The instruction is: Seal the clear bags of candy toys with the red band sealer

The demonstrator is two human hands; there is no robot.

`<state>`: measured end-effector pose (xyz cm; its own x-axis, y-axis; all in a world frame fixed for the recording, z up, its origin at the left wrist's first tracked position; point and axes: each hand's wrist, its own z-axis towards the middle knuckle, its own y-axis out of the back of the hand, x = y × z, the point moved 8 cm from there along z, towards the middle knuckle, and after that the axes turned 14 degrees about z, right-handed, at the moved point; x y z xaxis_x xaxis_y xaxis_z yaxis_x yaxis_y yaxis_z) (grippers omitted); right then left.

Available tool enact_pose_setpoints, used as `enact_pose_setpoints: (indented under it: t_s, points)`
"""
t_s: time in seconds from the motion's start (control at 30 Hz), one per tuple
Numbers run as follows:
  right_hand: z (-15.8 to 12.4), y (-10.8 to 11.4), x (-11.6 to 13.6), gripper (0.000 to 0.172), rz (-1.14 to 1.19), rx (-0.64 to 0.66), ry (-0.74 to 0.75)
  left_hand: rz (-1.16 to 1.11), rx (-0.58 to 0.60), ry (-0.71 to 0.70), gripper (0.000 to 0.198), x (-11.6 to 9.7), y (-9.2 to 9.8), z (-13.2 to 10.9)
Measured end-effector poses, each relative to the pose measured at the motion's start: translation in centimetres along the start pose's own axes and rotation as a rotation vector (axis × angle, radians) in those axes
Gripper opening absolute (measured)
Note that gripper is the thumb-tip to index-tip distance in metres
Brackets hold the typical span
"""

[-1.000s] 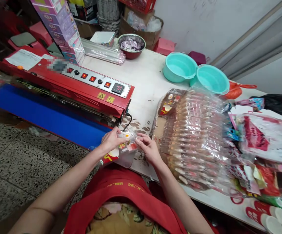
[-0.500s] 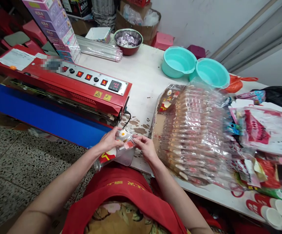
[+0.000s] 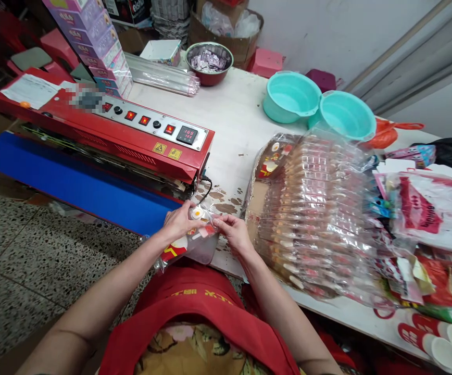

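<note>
Between my hands is a clear plastic bag (image 3: pixel 189 237) holding small items, among them a fried-egg shape and a red piece with a yellow mark. My left hand (image 3: pixel 179 223) grips its left side, thumb across the front. At the right edge, the fingers of my right hand (image 3: pixel 229 229) pinch the plastic. Just beyond my left hand lies the end of the blue conveyor belt (image 3: pixel 93 182) of a red sealing machine (image 3: pixel 148 140). To the right of my right hand, a carton (image 3: pixel 251 203) holds a dense row of similar filled bags (image 3: pixel 315 208).
Two turquoise basins (image 3: pixel 292 96) stand at the back of the white table (image 3: pixel 234 125). A metal bowl of small packets (image 3: pixel 210 62) is further left. Stacked boxes (image 3: pixel 93 47) rise behind the machine. Paper cups (image 3: pixel 442 344) and loose packaging (image 3: pixel 429 208) crowd the right side.
The whole view has shifted slightly, with the table things now a little further right. Both hands keep nearly the same hold on the bag.
</note>
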<state>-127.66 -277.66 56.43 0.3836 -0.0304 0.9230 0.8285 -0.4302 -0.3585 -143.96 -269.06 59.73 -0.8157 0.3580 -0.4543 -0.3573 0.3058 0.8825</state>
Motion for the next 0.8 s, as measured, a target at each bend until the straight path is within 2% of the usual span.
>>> enact_pose_setpoints:
  t_s: [0.1,0.17,0.23,0.33,0.43,0.5,0.57,0.63,0.7,0.8]
  points:
    - [0.1,0.1,0.0,0.036,0.021,-0.006,-0.005,-0.312,0.096,-0.092,0.064,0.2,-0.9,0.4]
    - [0.1,0.0,0.1,0.035,0.035,-0.002,-0.004,-0.452,0.109,-0.125,0.058,0.5,-1.0,0.8]
    - [0.1,-0.2,0.1,0.034,0.044,-0.001,-0.004,-0.436,0.065,-0.114,0.054,0.8,-0.9,1.0]
    - [0.0,-0.3,0.1,0.034,0.030,-0.019,0.001,-0.279,-0.001,-0.072,0.051,1.0,-0.7,0.9]
    - [-0.1,-0.4,0.0,0.035,-0.022,-0.018,0.015,-0.135,-0.022,-0.032,0.051,0.9,-0.6,0.5]
    - [-0.3,-0.6,0.4,0.033,-0.042,0.000,0.038,-0.158,-0.003,-0.020,0.058,0.8,-0.5,0.3]
    - [-0.5,-1.1,1.0,0.030,-0.059,0.031,0.065,-0.355,0.059,-0.035,0.070,0.6,-0.4,0.3]
    - [-0.7,-1.8,1.8,0.027,-0.082,0.068,0.080,-0.623,0.135,-0.029,0.073,0.4,-0.1,0.4]
    - [-0.8,-2.4,2.4,0.026,-0.112,0.098,0.088,-0.809,0.189,0.001,0.059,0.3,0.4,0.8]
    - [-0.5,-2.9,3.0,0.026,-0.156,0.097,0.099,-0.947,0.255,0.048,0.035,-0.1,0.8,1.6]
